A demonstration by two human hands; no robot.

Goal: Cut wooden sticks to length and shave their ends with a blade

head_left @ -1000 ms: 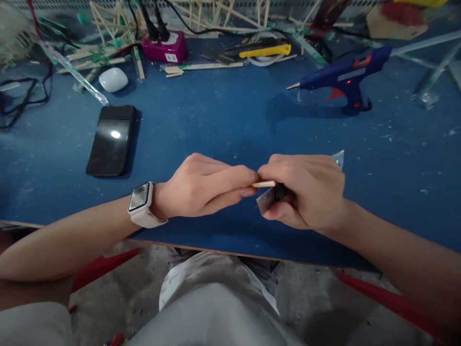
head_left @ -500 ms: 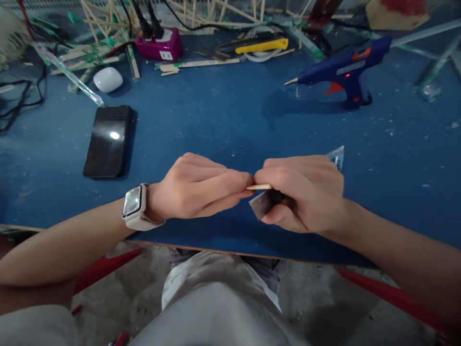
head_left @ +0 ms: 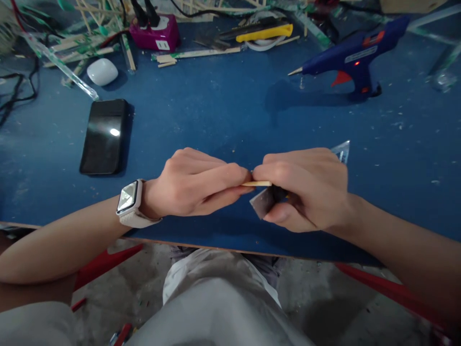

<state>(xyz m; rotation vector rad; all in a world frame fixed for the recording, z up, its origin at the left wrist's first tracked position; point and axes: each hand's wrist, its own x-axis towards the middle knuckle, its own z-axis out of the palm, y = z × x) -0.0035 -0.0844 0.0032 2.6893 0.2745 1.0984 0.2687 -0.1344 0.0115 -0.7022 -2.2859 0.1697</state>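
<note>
Wooden stick (head_left: 257, 183): held level between the hands, over blue table (head_left: 201, 115) | left hand (head_left: 198, 185): pinching stick's one end | right hand (head_left: 308, 185): clenched round metal blade (head_left: 262, 202) (its grip mostly hidden), contact with stick unclear | beyond: black device (head_left: 103, 142) left, glue gun (head_left: 355, 67) right.

The left forearm (head_left: 72, 228) and right forearm (head_left: 403, 235) converge from opposite sides, the left hand (head_left: 194, 185) set in a thumb-and-finger pinch, the right hand (head_left: 306, 187) curled in a grip with its thumb (head_left: 283, 213) directed inward and its bent forefinger (head_left: 272, 171) just beside the left fingertips (head_left: 240, 174).
</note>
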